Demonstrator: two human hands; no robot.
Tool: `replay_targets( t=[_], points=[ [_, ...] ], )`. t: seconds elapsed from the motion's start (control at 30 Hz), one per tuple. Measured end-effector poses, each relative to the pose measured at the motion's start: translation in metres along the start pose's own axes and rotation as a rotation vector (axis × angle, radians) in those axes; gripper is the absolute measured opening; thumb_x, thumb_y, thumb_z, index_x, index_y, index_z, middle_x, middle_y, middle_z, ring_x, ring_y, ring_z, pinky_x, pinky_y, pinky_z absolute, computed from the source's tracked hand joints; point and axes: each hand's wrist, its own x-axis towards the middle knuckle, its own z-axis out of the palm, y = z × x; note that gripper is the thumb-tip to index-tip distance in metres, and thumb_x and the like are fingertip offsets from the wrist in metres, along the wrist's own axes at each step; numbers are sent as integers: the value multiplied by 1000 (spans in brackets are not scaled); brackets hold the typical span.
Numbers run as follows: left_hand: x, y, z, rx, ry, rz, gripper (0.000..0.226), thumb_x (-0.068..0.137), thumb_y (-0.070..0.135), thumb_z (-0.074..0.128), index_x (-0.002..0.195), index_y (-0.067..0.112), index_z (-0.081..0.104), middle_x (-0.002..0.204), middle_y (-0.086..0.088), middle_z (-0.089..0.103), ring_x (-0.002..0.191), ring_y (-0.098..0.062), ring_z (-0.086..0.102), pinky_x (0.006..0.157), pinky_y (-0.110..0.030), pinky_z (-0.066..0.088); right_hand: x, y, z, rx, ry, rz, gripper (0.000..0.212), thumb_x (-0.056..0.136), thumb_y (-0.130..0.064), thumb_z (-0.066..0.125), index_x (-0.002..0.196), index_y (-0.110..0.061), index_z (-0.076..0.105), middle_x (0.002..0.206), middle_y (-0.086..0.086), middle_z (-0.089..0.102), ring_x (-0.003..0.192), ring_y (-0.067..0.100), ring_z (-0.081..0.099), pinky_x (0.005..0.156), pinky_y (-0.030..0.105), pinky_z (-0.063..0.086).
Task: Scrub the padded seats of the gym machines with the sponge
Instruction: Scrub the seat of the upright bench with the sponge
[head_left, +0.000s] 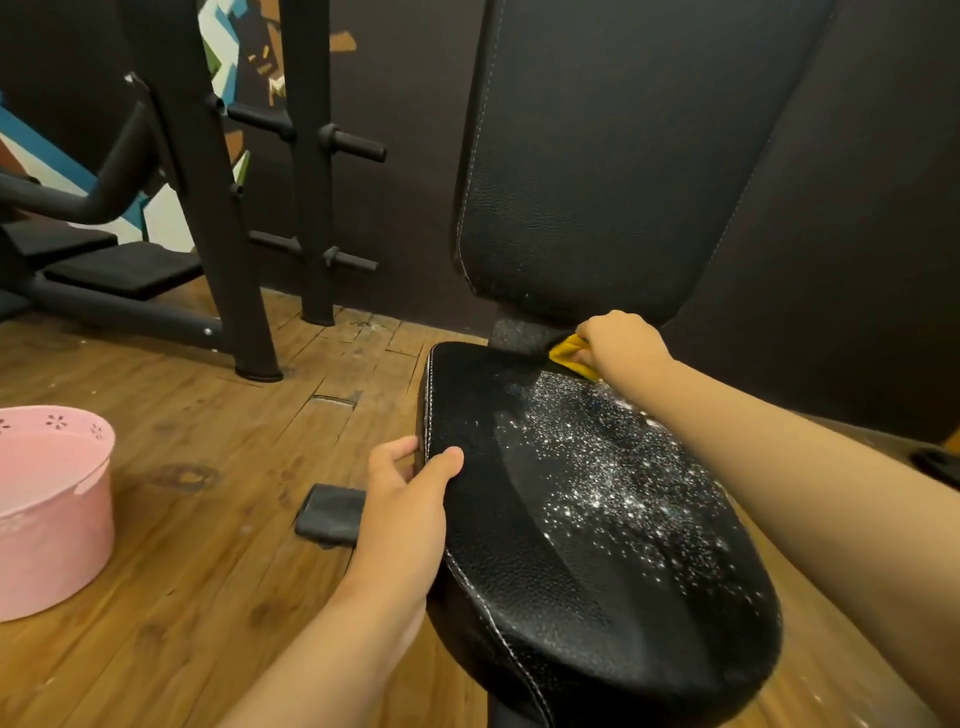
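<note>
Your left hand (405, 499) grips the padded seat's (545, 571) left edge, thumb on top and fingers curled beneath. The seat's long axis runs away from you toward the upright backrest (623, 156), and its right half is flecked with suds. At that far end your right hand (621, 343) pinches the yellow sponge (566, 351) against the seat's rear edge. Open wooden floor (208, 519) lies left, where a pink tub (52, 545) stands well apart; you can't make out its contents.
</note>
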Motion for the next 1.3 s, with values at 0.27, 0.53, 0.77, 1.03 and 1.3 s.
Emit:
replay_targets(
  t=[0.27, 0.53, 0.77, 1.03, 1.3],
  points=[
    [1, -3, -1, -4, -10, 6, 35, 94, 23, 60, 125, 25, 46, 114, -8, 63, 99, -27, 66, 82, -40, 55, -12, 32, -3, 26, -63, 131, 29, 92, -29, 60, 116, -13, 64, 103, 10, 63, 91, 31, 60, 77, 40, 52],
    [3, -4, -2, -14, 1, 17, 37, 94, 21, 60, 128, 23, 46, 116, -7, 63, 96, -22, 65, 67, -29, 50, 2, -42, -12, 358, 63, -179, 34, 93, -32, 60, 125, -23, 60, 119, 5, 65, 109, 27, 59, 92, 40, 48],
    [1, -3, -2, 2, 15, 31, 39, 93, 20, 60, 130, 20, 47, 111, -3, 63, 90, -16, 65, 61, -23, 47, -7, 23, 1, 177, -9, -137, 33, 93, -30, 60, 124, -18, 61, 115, 9, 65, 104, 31, 60, 89, 43, 50],
    [0, -5, 0, 3, 35, 27, 40, 93, 23, 61, 131, 21, 48, 113, -5, 64, 87, -19, 66, 61, -28, 47, -20, 86, 22, 172, -72, -65, 28, 93, -24, 60, 120, -18, 63, 109, 6, 68, 97, 25, 61, 87, 41, 50],
    [3, -6, 1, -6, 46, 24, 38, 93, 23, 60, 130, 22, 49, 108, -4, 62, 81, -15, 63, 57, -25, 45, -5, 80, 36, 236, -30, -5, 28, 94, -14, 53, 120, -19, 63, 106, 6, 66, 93, 26, 59, 80, 37, 48]
  ],
)
